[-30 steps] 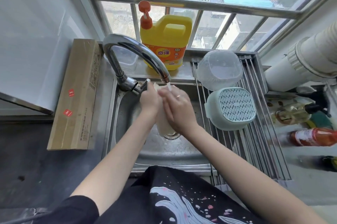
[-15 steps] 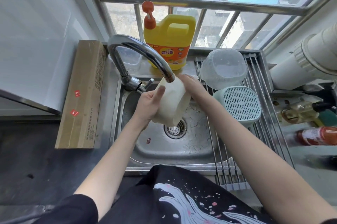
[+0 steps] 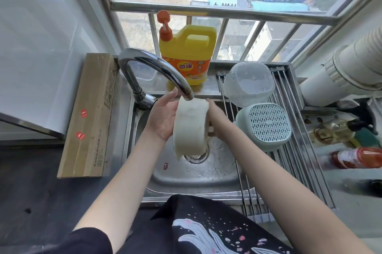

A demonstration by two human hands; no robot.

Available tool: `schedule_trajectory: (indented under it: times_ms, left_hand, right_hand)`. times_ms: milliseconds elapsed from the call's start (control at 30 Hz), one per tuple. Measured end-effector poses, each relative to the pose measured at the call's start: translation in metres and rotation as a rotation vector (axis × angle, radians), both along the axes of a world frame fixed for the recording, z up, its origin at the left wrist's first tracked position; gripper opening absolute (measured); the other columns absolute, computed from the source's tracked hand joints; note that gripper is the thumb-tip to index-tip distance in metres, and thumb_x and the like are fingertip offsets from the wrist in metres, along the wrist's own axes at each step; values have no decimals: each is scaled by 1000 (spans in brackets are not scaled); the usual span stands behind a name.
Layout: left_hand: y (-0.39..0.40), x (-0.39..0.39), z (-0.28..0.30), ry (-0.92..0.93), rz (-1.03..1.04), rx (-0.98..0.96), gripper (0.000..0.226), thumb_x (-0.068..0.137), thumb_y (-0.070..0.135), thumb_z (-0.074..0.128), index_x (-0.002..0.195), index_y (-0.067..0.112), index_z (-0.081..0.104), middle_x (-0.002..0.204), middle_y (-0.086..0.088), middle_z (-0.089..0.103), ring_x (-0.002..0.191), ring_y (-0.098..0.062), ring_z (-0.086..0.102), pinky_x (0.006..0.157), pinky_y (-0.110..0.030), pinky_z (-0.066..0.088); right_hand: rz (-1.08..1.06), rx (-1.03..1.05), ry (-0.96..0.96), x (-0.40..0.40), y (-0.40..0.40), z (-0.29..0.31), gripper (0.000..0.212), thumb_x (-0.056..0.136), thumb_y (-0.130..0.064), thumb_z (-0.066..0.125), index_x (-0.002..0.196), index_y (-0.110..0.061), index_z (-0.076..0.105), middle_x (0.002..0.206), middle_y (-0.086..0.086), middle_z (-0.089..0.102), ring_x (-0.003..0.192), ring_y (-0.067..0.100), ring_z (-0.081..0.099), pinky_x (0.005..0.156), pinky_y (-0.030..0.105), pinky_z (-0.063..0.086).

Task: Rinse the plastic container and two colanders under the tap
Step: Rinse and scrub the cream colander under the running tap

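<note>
two hands hold the container [image 3: 191, 127] on edge under the tap [image 3: 159, 69], centre frame: left hand [image 3: 163, 117] flat-fingered against its base, right hand [image 3: 215, 117] at the far side, grip hidden. both colanders [image 3: 249, 84] [image 3: 265, 123] wait right. risk: wet plastic slipping into the sink [image 3: 196, 175].

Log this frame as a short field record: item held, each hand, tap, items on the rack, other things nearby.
held item: white plastic container, on edge under the spout
left hand: left hand flat against its left side
right hand: right hand on its right side, mostly hidden
tap: tap over the sink; flow unclear
rack: clear colander and green colander, both upturned
nearby: yellow detergent jug, cardboard box
</note>
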State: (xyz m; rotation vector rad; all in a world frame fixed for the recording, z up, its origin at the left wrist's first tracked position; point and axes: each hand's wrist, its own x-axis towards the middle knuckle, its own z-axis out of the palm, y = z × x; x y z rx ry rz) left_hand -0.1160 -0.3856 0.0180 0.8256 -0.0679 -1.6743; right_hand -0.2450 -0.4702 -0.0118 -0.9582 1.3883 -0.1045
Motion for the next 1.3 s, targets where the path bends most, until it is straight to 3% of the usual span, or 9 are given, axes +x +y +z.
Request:
schedule_trajectory:
  times_ms: [100, 300, 400, 500, 633, 767, 933, 1067, 1300]
  left_hand:
    - [3, -4, -1, -125, -95, 28, 28, 74, 27, 63, 88, 6, 72, 84, -10, 71, 78, -24, 68, 71, -31, 54]
    - [18, -4, 6, -52, -143, -13, 23, 70, 24, 67, 85, 7, 74, 81, -8, 71, 74, -22, 67, 69, -29, 53]
    - [16, -1, 6, 23, -2, 50, 25, 83, 14, 54, 87, -1, 74, 79, -12, 73, 68, -20, 70, 61, -27, 57]
    - [2, 3, 0, -72, 75, 145, 43, 102, 19, 31, 114, -6, 63, 102, -18, 71, 91, -24, 71, 79, -34, 58]
    - [-10, -6, 1, -124, 127, 139, 50, 105, 32, 26, 138, -3, 42, 115, -19, 66, 103, -27, 66, 89, -39, 55]
    - [-6, -8, 2, -72, 5, -28, 52, 102, 40, 33, 141, 7, 42, 140, -16, 51, 129, -28, 49, 111, -43, 36]
    - [0, -14, 2, -380, 14, 67, 37, 104, 26, 31, 106, 7, 63, 95, -8, 72, 82, -15, 70, 68, -27, 57]
    - [5, -9, 2, -619, 9, 125, 30, 100, 12, 36, 96, 4, 65, 86, -9, 70, 74, -17, 66, 66, -29, 53]
    - [2, -8, 0, -778, 163, 257, 33, 96, 9, 42, 66, 13, 55, 62, 0, 57, 55, -12, 53, 50, -21, 42]
  right_hand:
    - [-96, 278, -29, 1, 8, -3, 34, 89, -44, 47, 72, -16, 56, 58, 5, 61, 62, 23, 57, 61, 35, 43]
    - [-224, 361, -21, 0, 21, -34, 35, 84, -35, 51, 54, -16, 50, 38, 4, 53, 38, 23, 53, 53, 33, 42]
    - [-287, 256, -239, 5, 26, -26, 48, 95, -44, 36, 91, -7, 67, 70, 10, 65, 62, 24, 62, 69, 32, 46]
    - [-168, -33, -337, 13, 29, -8, 40, 98, -44, 34, 106, -14, 59, 90, 6, 64, 81, 18, 59, 68, 29, 46]
    - [-20, -400, -241, 15, 44, 2, 65, 88, -63, 29, 140, -25, 42, 145, -1, 44, 132, 17, 40, 110, 44, 32]
    - [-111, -556, -326, 7, 51, 14, 56, 98, -45, 36, 149, -27, 24, 150, -10, 31, 133, 3, 30, 112, 26, 23]
    - [49, -669, -242, 11, 50, 12, 43, 87, -37, 30, 123, -30, 53, 119, -2, 51, 117, 7, 36, 101, 15, 31]
    - [36, -574, -147, 12, 29, 3, 33, 90, -47, 29, 108, -52, 56, 124, 2, 45, 125, 20, 33, 112, 43, 26]
    - [331, -771, 41, 26, 23, 13, 43, 95, -36, 32, 134, -27, 49, 141, 2, 46, 134, 22, 36, 109, 48, 27]
